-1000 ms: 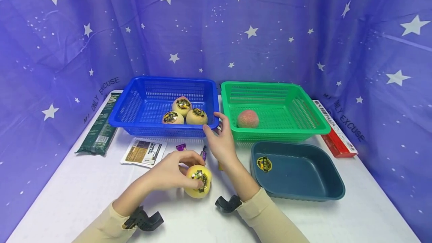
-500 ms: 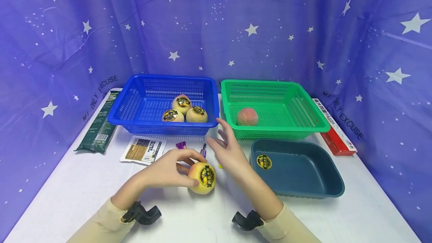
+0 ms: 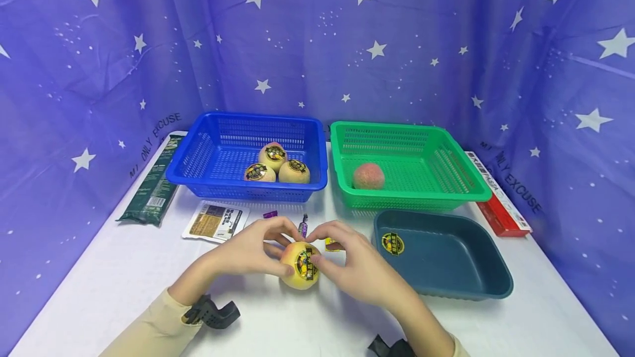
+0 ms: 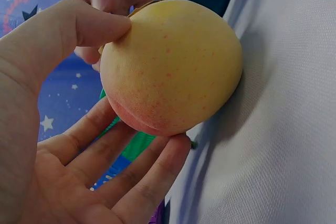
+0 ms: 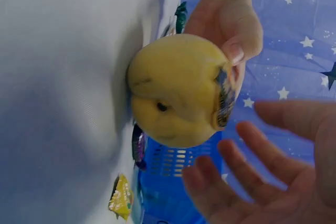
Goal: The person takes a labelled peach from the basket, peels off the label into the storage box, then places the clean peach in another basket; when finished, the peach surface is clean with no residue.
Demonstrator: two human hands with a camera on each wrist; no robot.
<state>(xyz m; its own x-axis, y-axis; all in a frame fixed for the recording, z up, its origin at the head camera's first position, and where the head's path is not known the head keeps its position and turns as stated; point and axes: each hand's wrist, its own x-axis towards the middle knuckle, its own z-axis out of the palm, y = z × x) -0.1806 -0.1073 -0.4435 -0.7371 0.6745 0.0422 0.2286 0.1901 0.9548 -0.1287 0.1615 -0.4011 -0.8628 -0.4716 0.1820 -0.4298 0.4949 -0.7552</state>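
A yellow peach (image 4: 176, 69) with a pink blush sits low over the white cloth in front of me. My left hand (image 3: 250, 248) grips it from the left, thumb on the near side and fingertips underneath in the left wrist view. A round black-and-gold sticker (image 3: 305, 264) faces up on its skin; one edge of it stands off the fruit in the left wrist view. My right hand (image 3: 359, 266) is at the peach's right side, thumb over the sticker's edge in the head view. In the right wrist view its fingers (image 5: 252, 174) are spread beside the peach.
Behind stand a blue basket (image 3: 233, 190) with three stickered peaches and a green basket (image 3: 416, 196) with one peach (image 3: 369, 176). A dark teal basin (image 3: 441, 260) bears a sticker (image 3: 392, 244) inside. Small candies (image 3: 303, 226), a flat packet (image 3: 215, 221), a green pouch (image 3: 154, 189) and a pasta box (image 3: 501, 203) lie around.
My right hand has left the blue basket's corner and come down to the peach. The left hand still holds the peach, which has turned and shifted slightly right.
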